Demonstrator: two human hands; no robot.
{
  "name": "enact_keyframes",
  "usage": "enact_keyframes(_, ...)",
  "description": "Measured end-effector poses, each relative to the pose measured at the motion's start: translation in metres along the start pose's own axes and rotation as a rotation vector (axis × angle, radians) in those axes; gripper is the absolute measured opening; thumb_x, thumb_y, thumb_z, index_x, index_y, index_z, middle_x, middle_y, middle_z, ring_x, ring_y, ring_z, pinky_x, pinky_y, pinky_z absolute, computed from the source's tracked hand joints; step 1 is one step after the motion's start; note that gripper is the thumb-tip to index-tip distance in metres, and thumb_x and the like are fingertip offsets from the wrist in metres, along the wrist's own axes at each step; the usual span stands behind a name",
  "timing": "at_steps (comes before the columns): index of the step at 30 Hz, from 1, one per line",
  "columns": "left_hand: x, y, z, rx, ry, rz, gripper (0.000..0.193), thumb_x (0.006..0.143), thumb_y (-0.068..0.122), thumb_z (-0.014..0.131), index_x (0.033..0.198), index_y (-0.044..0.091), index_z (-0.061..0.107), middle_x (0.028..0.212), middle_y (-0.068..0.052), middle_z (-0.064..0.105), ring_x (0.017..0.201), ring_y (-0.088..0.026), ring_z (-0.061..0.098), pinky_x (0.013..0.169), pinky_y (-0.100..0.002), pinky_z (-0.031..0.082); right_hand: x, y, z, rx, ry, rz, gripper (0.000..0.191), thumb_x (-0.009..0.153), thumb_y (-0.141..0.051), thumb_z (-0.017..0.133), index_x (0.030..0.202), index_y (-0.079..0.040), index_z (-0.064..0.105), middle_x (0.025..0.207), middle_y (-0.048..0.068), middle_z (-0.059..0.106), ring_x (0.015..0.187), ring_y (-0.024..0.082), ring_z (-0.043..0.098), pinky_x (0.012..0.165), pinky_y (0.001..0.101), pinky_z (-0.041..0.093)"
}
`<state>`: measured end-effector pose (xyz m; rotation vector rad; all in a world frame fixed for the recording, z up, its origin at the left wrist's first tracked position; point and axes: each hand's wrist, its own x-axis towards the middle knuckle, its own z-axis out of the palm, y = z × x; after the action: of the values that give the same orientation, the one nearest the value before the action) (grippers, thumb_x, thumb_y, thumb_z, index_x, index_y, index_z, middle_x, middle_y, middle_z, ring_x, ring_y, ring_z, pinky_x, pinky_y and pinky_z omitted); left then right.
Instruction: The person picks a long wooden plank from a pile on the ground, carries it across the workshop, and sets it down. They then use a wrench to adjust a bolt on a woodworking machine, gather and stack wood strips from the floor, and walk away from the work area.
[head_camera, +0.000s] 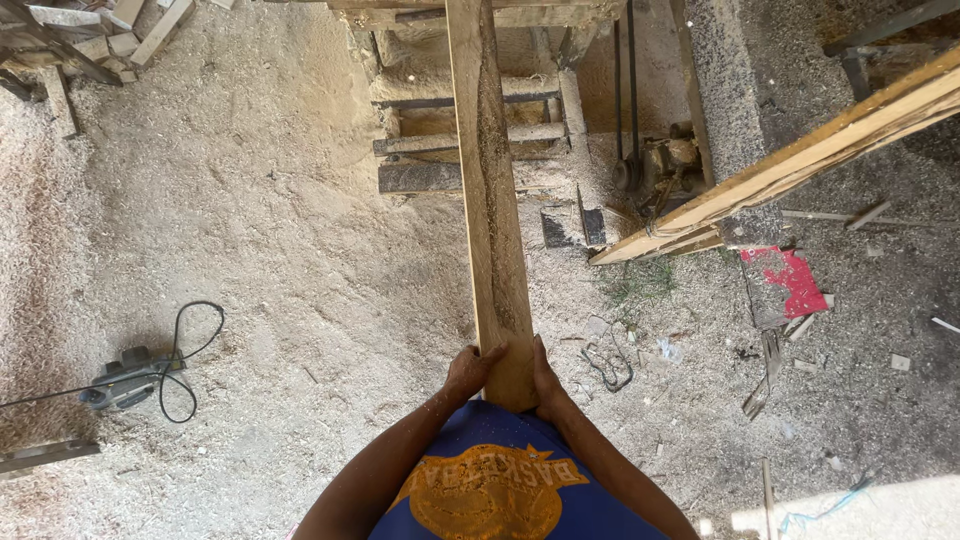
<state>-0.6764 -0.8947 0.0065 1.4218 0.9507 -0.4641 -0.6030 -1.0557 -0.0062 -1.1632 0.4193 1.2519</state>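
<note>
Gripping the near end of a long rough wooden plank (490, 200) from either side, the left hand (470, 368) and right hand (548, 385) hold it against the person's waist, its far end reaching over the sawdust-covered floor (280, 250) toward a saw bench (470, 150).

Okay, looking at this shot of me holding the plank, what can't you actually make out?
Head view only:
- Plank: far end cut off by the top edge.
- Near end of the plank: hidden behind the left hand, right hand and body.
- Fingers: mostly wrapped behind the plank.
- Power tool on the sawdust: too small to identify.
- Second plank: runs off the right edge.
</note>
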Motion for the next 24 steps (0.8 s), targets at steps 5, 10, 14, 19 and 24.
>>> enact_keyframes(5, 0.006, 0.004, -0.004, 0.017, 0.001, -0.017, 0.079, 0.087, 0.063, 0.067, 0.124, -0.007, 0.063, 0.111, -0.023, 0.076, 0.099, -0.031, 0.077, 0.091, -0.042, 0.061, 0.003, -0.005, 0.003, 0.021, -0.024, -0.009, 0.096, 0.09, -0.081, 0.027, 0.153, -0.01, 0.042, 0.146, 0.02, 0.058, 0.132, 0.035, 0.06, 0.106, 0.0509, 0.053)
enact_keyframes(10, 0.013, 0.008, -0.008, 0.009, -0.006, -0.013, 0.076, 0.087, 0.062, 0.068, 0.121, -0.006, 0.065, 0.111, -0.021, 0.076, 0.1, -0.03, 0.077, 0.092, -0.041, 0.06, 0.009, -0.011, 0.007, 0.012, -0.021, -0.003, 0.096, 0.09, -0.082, 0.028, 0.153, -0.011, 0.042, 0.146, 0.021, 0.058, 0.132, 0.036, 0.06, 0.106, 0.0517, 0.053)
enact_keyframes(14, 0.019, 0.009, -0.01, 0.044, -0.018, -0.021, 0.078, 0.087, 0.064, 0.067, 0.122, -0.006, 0.066, 0.111, -0.02, 0.076, 0.101, -0.029, 0.076, 0.093, -0.041, 0.058, 0.012, -0.015, 0.008, 0.0, 0.01, 0.014, 0.098, 0.089, -0.083, 0.028, 0.153, -0.01, 0.042, 0.146, 0.02, 0.059, 0.132, 0.035, 0.06, 0.106, 0.0504, 0.053)
enact_keyframes(19, 0.025, 0.014, -0.013, 0.11, 0.0, -0.016, 0.08, 0.088, 0.065, 0.066, 0.12, -0.009, 0.068, 0.111, -0.023, 0.075, 0.1, -0.031, 0.075, 0.091, -0.043, 0.058, 0.013, -0.02, 0.009, -0.035, 0.024, 0.026, 0.102, 0.085, -0.086, 0.027, 0.153, -0.01, 0.04, 0.144, 0.022, 0.058, 0.132, 0.037, 0.059, 0.104, 0.0531, 0.054)
enact_keyframes(24, 0.026, 0.022, -0.016, 0.036, -0.01, -0.003, 0.079, 0.086, 0.064, 0.067, 0.12, -0.007, 0.065, 0.112, -0.023, 0.075, 0.101, -0.031, 0.076, 0.091, -0.042, 0.059, 0.018, -0.028, 0.01, -0.028, 0.024, 0.015, 0.104, 0.086, -0.087, 0.03, 0.154, -0.009, 0.04, 0.145, 0.022, 0.058, 0.133, 0.036, 0.06, 0.105, 0.0511, 0.054)
